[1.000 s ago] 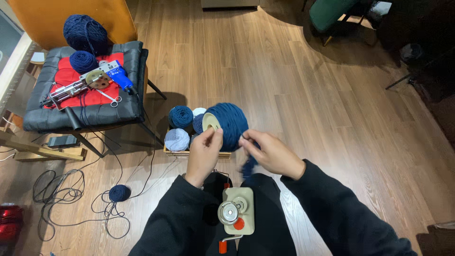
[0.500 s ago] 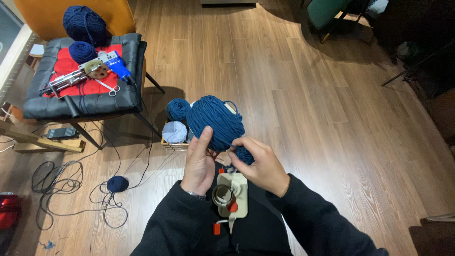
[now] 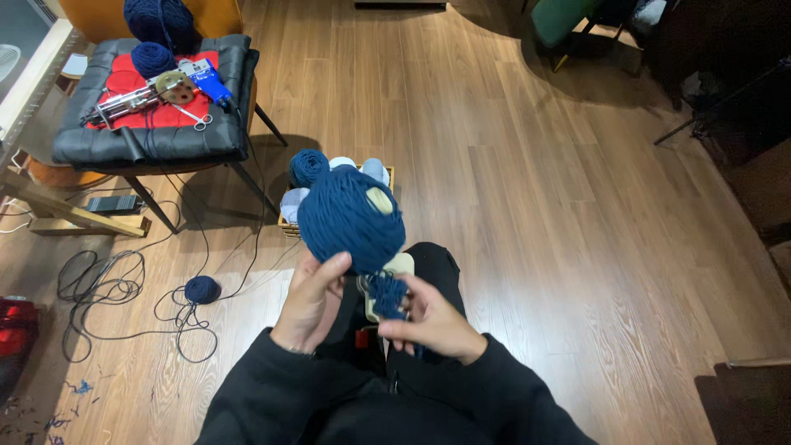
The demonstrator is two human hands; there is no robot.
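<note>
Big blue yarn ball up in both hands.
Left hand (image 3: 311,303) cups the dark blue yarn ball (image 3: 350,218) from below, fingers curled on it; right hand (image 3: 430,317) pinches a loose yarn tuft (image 3: 386,293) hanging under it, above the cream winder (image 3: 399,268) in the lap.

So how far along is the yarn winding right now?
Done: the big dark blue yarn cake looks fully wound and is lifted off the winder on the lap. In hand: left hand holds the cake; right hand pinches its loose tail. Left: the tail looks unsecured; more balls sit in the box.
</note>
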